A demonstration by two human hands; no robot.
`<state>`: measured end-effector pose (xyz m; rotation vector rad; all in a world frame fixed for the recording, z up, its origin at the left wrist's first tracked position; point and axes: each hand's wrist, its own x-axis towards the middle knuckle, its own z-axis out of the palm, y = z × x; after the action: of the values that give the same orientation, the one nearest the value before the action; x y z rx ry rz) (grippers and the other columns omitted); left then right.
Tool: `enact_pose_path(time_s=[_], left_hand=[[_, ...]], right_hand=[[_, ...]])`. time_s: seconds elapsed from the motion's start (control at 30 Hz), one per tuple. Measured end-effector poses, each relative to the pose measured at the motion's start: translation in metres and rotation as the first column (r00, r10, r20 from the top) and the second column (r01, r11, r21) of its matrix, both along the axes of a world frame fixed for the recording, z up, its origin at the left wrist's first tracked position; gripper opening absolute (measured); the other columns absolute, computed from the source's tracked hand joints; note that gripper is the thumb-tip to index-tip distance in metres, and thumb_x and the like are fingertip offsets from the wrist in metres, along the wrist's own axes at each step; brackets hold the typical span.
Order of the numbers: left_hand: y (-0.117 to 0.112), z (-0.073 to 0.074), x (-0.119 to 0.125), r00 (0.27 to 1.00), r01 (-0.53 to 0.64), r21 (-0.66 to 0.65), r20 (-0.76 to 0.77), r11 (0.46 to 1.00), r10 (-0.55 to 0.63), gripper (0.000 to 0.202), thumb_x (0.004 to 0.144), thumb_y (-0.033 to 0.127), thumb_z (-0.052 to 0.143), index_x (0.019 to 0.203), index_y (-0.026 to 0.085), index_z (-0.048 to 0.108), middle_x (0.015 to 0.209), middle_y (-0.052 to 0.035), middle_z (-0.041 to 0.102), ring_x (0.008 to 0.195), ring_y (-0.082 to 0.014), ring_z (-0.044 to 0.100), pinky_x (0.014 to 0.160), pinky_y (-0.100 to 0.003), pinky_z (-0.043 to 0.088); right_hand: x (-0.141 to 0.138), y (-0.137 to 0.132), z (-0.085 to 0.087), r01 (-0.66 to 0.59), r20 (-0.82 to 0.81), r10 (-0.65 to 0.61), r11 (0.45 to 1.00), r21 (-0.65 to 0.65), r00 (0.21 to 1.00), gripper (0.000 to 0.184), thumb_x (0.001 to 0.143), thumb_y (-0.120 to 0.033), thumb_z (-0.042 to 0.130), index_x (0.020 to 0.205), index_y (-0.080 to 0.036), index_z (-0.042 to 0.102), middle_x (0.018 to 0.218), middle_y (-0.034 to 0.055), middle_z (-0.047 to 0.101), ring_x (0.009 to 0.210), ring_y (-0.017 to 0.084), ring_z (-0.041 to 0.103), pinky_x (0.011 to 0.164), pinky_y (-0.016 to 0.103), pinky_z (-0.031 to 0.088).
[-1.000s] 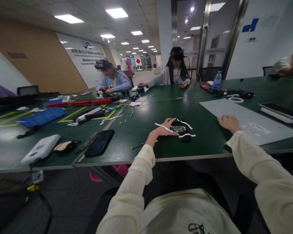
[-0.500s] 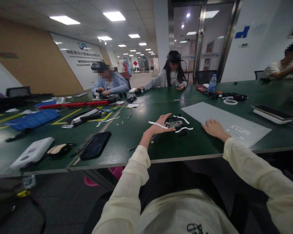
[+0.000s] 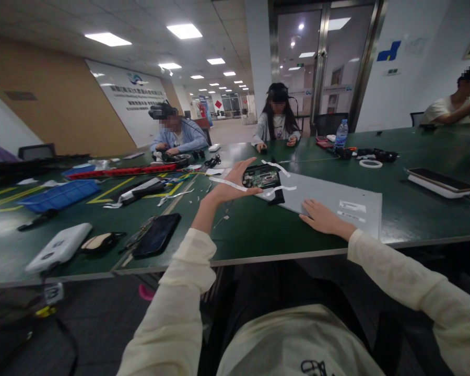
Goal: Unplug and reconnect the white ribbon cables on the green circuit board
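My left hand (image 3: 235, 183) holds a small black device with an exposed green circuit board (image 3: 261, 178) between its thumb and spread fingers, seemingly raised off the table. White strips (image 3: 277, 167) stick out from the device on several sides, one crossing over the hand. A short black piece (image 3: 278, 196) hangs at its lower edge. Beneath and to the right lies a flat grey panel (image 3: 321, 190) with white labels (image 3: 352, 207) at its near right corner. Flat on the panel's near edge rests my right hand (image 3: 323, 216), open, with its fingers stretched out.
To the left lie a dark phone (image 3: 157, 235), a white box-shaped device (image 3: 59, 246) and a blue tray (image 3: 60, 195). Small scraps (image 3: 226, 217) are near my left wrist. Right are a white-based phone-like device (image 3: 441, 183), tape roll (image 3: 370, 164) and bottle (image 3: 341, 134). People sit opposite.
My left hand has moved left and up with the circuit-board device. The grey panel has slid left under my right hand, now partly below the device. A person opposite has drawn an arm back.
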<state>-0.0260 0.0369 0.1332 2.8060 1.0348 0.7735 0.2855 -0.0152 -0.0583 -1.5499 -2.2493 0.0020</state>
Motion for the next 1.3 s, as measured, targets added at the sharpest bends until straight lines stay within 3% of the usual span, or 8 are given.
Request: enact_pose_path(time_s=[0.27, 0.43, 0.6, 0.83, 0.93, 1.07, 1.17, 1.3], left_hand=[[-0.013, 0.022, 0.003, 0.999, 0.009, 0.063, -0.031, 0.998, -0.007, 0.104, 0.066, 0.068, 0.066, 0.149, 0.024, 0.022, 0.143, -0.0112, 0.035, 0.135, -0.0345, 0.032, 0.113, -0.053, 0.025], [-0.017, 0.02, 0.011, 0.998, 0.032, 0.034, -0.049, 0.999, -0.03, 0.105, 0.065, 0.065, 0.069, 0.149, 0.024, 0.022, 0.143, -0.0112, 0.035, 0.134, -0.0338, 0.034, 0.112, -0.05, 0.03], [-0.013, 0.01, 0.015, 0.997, 0.048, -0.002, -0.054, 0.999, -0.048, 0.101, 0.068, 0.064, 0.069, 0.149, 0.024, 0.023, 0.142, -0.0121, 0.037, 0.134, -0.032, 0.035, 0.112, -0.049, 0.03], [0.002, -0.018, 0.023, 0.999, 0.036, -0.071, -0.031, 0.997, -0.039, 0.101, 0.067, 0.065, 0.068, 0.148, 0.024, 0.024, 0.144, -0.0125, 0.035, 0.134, -0.0316, 0.035, 0.112, -0.046, 0.031], [0.006, -0.036, 0.028, 0.999, 0.037, -0.11, -0.018, 0.993, -0.04, 0.102, 0.067, 0.067, 0.067, 0.148, 0.022, 0.024, 0.142, -0.0129, 0.036, 0.132, -0.0317, 0.038, 0.112, -0.045, 0.032], [0.009, -0.064, 0.033, 0.999, 0.032, -0.199, -0.012, 0.979, -0.035, 0.102, 0.066, 0.064, 0.068, 0.148, 0.022, 0.024, 0.142, -0.0136, 0.036, 0.13, -0.0318, 0.041, 0.111, -0.044, 0.034], [0.013, -0.083, 0.038, 1.0, 0.012, -0.251, 0.001, 0.968, -0.012, 0.102, 0.065, 0.064, 0.069, 0.148, 0.025, 0.025, 0.143, -0.0127, 0.036, 0.13, -0.0316, 0.042, 0.11, -0.043, 0.035], [0.02, -0.104, 0.046, 1.0, 0.013, -0.293, 0.023, 0.956, -0.006, 0.102, 0.064, 0.064, 0.07, 0.147, 0.023, 0.027, 0.142, -0.0146, 0.037, 0.134, -0.0319, 0.038, 0.111, -0.045, 0.033]], right_hand=[[-0.018, -0.024, 0.023, -0.294, -0.055, 0.29, 0.952, -0.088, 0.956, 0.072, 0.093, -0.063, 0.033, 0.146, -0.015, 0.04, 0.153, 0.0114, 0.031, 0.142, 0.029, 0.026, 0.117, 0.048, 0.023], [-0.027, -0.039, 0.033, -0.44, -0.082, 0.434, 0.893, -0.095, 0.897, 0.066, 0.093, -0.057, 0.039, 0.147, -0.019, 0.037, 0.153, 0.0075, 0.031, 0.142, 0.026, 0.025, 0.117, 0.045, 0.024], [-0.034, -0.045, 0.04, -0.492, -0.103, 0.483, 0.866, -0.095, 0.87, 0.063, 0.093, -0.054, 0.042, 0.148, -0.023, 0.037, 0.153, 0.0045, 0.031, 0.142, 0.024, 0.026, 0.118, 0.044, 0.023], [-0.037, -0.044, 0.042, -0.503, -0.155, 0.483, 0.855, -0.127, 0.862, 0.057, 0.096, -0.05, 0.038, 0.148, -0.027, 0.037, 0.153, 0.0011, 0.032, 0.142, 0.021, 0.026, 0.118, 0.042, 0.023], [-0.033, -0.037, 0.048, -0.494, -0.198, 0.463, 0.856, -0.152, 0.864, 0.05, 0.098, -0.046, 0.035, 0.143, -0.026, 0.045, 0.148, 0.0018, 0.042, 0.136, 0.022, 0.039, 0.114, 0.04, 0.031], [-0.006, -0.014, 0.055, -0.309, -0.218, 0.273, 0.939, -0.15, 0.937, 0.043, 0.097, -0.04, 0.035, 0.12, -0.024, 0.067, 0.118, 0.0056, 0.067, 0.108, 0.025, 0.062, 0.098, 0.04, 0.045], [0.023, 0.008, 0.05, -0.149, -0.203, 0.123, 0.982, -0.117, 0.971, 0.042, 0.095, -0.037, 0.035, 0.11, -0.022, 0.071, 0.11, 0.0059, 0.07, 0.104, 0.027, 0.063, 0.095, 0.042, 0.046], [0.046, 0.029, 0.031, -0.069, -0.182, 0.052, 0.994, -0.089, 0.982, 0.043, 0.094, -0.035, 0.034, 0.115, -0.019, 0.068, 0.118, 0.0088, 0.067, 0.11, 0.026, 0.06, 0.099, 0.042, 0.044]])
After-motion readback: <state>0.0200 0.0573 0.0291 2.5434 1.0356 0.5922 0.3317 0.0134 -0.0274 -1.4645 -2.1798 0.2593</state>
